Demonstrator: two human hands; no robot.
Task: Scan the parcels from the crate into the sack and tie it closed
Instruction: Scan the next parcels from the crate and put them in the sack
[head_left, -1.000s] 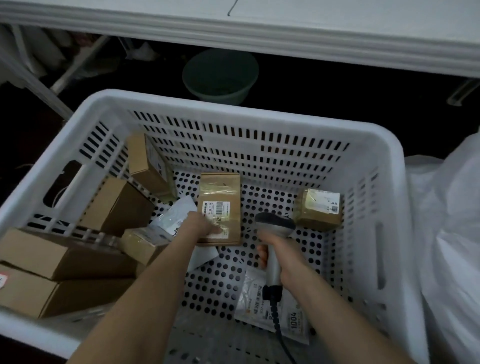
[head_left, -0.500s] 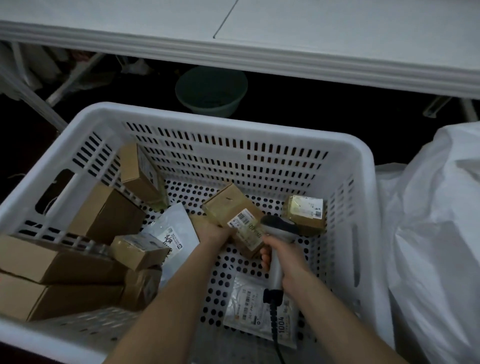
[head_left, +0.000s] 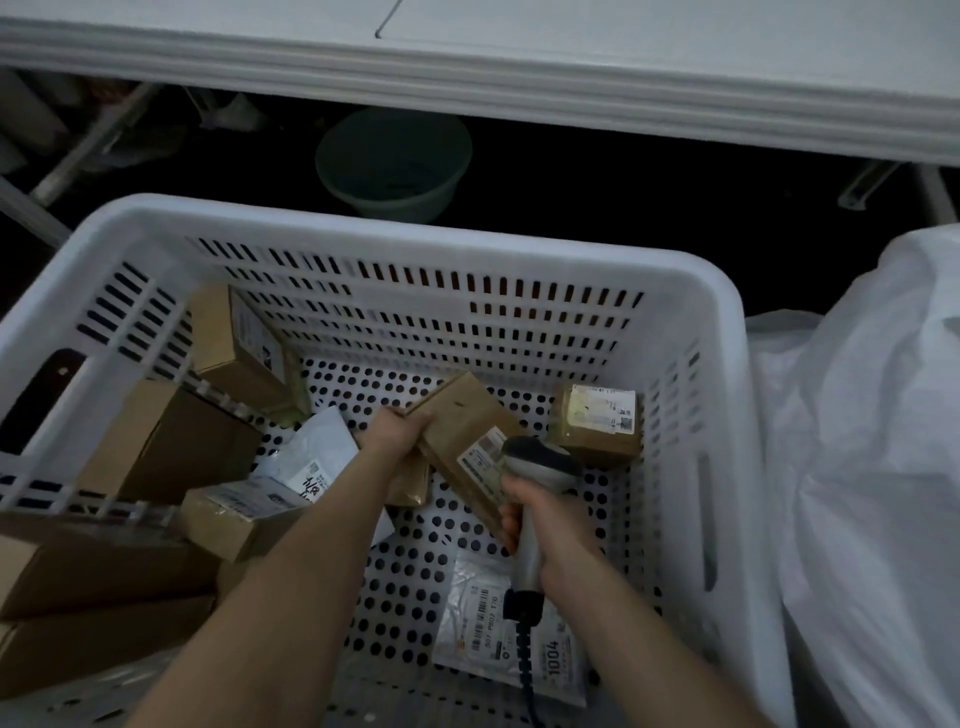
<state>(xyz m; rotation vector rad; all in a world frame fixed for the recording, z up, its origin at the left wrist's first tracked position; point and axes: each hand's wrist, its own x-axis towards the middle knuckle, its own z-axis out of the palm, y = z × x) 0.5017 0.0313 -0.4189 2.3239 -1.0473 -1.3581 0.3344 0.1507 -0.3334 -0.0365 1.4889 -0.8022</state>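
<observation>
— Parcel (head_left: 462, 421) tilted up inside the crate (head_left: 415, 234), left hand (head_left: 395, 431) gripping its far edge; right hand (head_left: 545, 525) wrapped round the scanner (head_left: 540, 462), close to the label (head_left: 480, 452).
— At that slant it might misread, or slip.
— Crate also holds several boxes (head_left: 166, 441) and flat mailers (head_left: 498, 623); the sack (head_left: 857, 467) is beside it, contents hidden.

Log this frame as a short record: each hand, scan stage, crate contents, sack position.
left hand: grips a tilted brown cardboard parcel, label side up
right hand: grips the barcode scanner, head over the parcel's label
stage: scanning inside the crate; parcel not yet in the sack
crate: white, perforated; holds several other boxes and mailers, including a small taped box by the right wall and a flat mailer marked 1004
sack: white, outside the crate, on its right
background: green basin under a white table
</observation>
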